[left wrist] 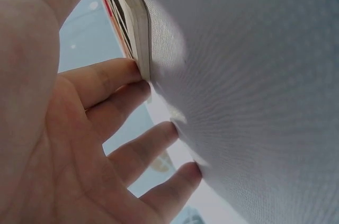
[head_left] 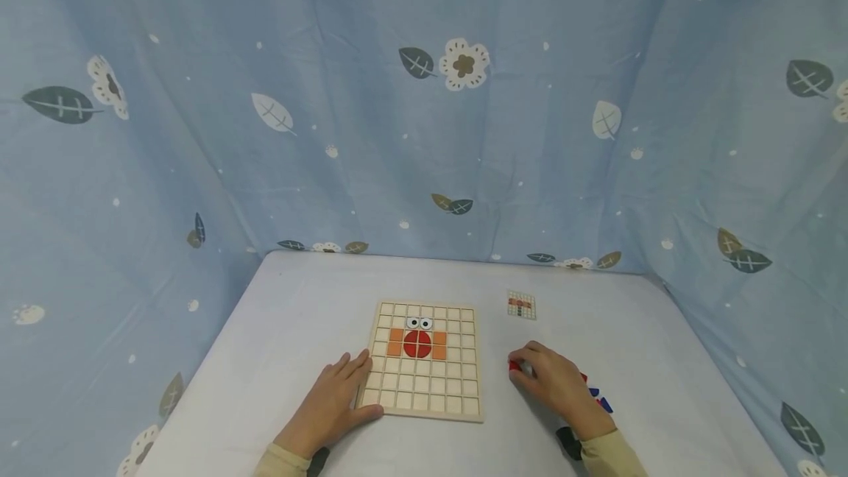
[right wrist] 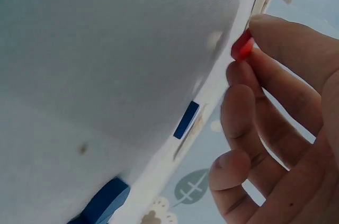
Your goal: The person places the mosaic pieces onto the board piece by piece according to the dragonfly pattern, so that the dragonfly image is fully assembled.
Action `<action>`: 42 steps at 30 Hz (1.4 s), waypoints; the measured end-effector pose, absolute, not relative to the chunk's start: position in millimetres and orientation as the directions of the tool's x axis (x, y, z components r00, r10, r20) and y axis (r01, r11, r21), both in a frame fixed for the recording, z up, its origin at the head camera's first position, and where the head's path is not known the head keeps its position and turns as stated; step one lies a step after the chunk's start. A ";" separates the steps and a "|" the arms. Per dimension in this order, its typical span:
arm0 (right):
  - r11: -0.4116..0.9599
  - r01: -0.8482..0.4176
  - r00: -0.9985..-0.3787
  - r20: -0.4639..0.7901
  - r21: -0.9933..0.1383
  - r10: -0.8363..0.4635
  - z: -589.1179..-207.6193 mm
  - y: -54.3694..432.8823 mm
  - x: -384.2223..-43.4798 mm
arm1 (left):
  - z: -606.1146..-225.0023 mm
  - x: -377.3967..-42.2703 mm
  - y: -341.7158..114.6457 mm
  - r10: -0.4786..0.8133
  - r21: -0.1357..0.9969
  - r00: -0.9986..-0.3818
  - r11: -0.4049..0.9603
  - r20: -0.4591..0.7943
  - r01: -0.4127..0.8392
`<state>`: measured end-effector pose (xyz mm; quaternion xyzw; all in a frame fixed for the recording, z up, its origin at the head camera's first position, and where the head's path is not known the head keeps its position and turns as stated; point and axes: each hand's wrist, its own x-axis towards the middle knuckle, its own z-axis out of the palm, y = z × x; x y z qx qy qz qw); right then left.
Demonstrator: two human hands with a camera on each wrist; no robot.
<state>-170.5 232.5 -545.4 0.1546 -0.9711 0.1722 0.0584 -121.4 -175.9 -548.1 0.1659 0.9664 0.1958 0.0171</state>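
A square wooden grid board [head_left: 424, 383] lies on the table. On its upper half, red tiles [head_left: 417, 344] form a circle, with orange tiles [head_left: 394, 343] on both sides and eye tiles [head_left: 419, 323] above. My left hand [head_left: 334, 403] rests at the board's left edge, fingers spread; in the left wrist view fingertips [left wrist: 130, 68] touch the board's side. To the right of the board, my right hand [head_left: 553, 381] pinches a small red tile [right wrist: 243, 47] between thumb and fingers, a little above the table. Its exact shape is partly hidden by the fingers.
A small picture card [head_left: 521, 305] lies beyond the right hand, showing a pattern on a grid. Blue pieces [head_left: 606, 405] and red ones lie partly hidden beside the right wrist. A patterned blue curtain [head_left: 437, 131] encloses the white table [head_left: 318, 293] at the back and sides.
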 end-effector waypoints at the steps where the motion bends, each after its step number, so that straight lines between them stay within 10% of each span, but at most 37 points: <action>1: 0.891 -0.328 -0.942 0.177 -0.314 -0.285 -545.6 231.8 -171.3 | -548.4 -121.7 -176.0 0.327 0.384 -0.944 0.869 0.030 0.313; 16: 0.771 -0.568 -0.770 0.516 -0.287 -0.376 -542.5 215.4 -178.6 | -547.8 -120.6 -176.4 0.334 0.399 -0.941 0.857 0.048 0.325; 42: 0.732 -0.610 -0.781 0.388 -0.303 -0.490 -533.8 152.5 -212.9 | -546.5 -121.6 -175.9 0.325 0.401 -0.945 0.863 0.025 0.307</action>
